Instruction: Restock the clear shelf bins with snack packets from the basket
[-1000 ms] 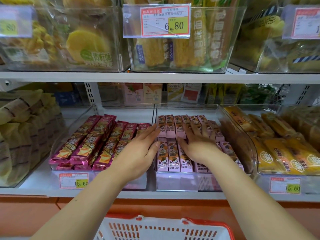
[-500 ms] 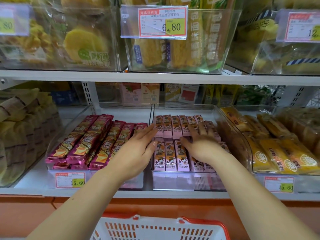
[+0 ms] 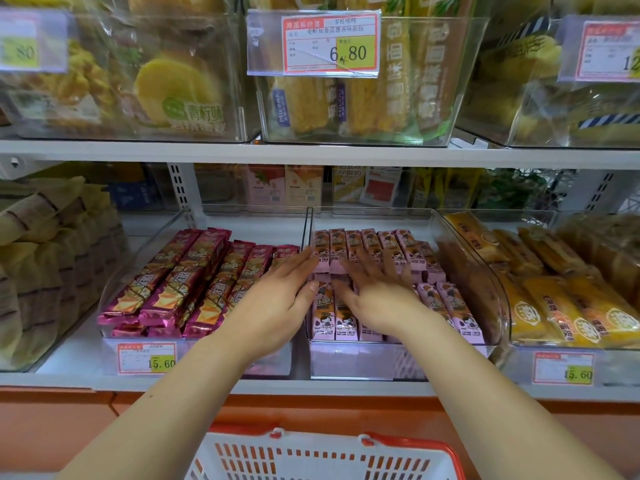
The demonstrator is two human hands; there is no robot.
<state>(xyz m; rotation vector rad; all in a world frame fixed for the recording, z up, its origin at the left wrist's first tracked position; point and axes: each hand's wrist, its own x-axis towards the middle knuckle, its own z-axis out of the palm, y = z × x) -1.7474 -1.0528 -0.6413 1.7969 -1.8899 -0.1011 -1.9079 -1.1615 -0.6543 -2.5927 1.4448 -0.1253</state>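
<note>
We reached both bare forearms up from the bottom of the view towards the lower shelf (image 3: 52,377). Our left hand (image 3: 277,301) lay edge-on along the left wall of the middle clear bin (image 3: 349,360), fingers straight and held together, thumb touching a packet. Our right hand (image 3: 377,294) lay palm down inside that bin, fingers spread flat and pressing on the pink snack packets (image 3: 346,242). Neither hand gripped anything. The pink packets lay in two rows, front and back. The bin just to the left held magenta snack bars (image 3: 180,282). The white basket (image 3: 311,459) with its orange-red rim sat below the shelf, between our arms; we could not see inside it.
</note>
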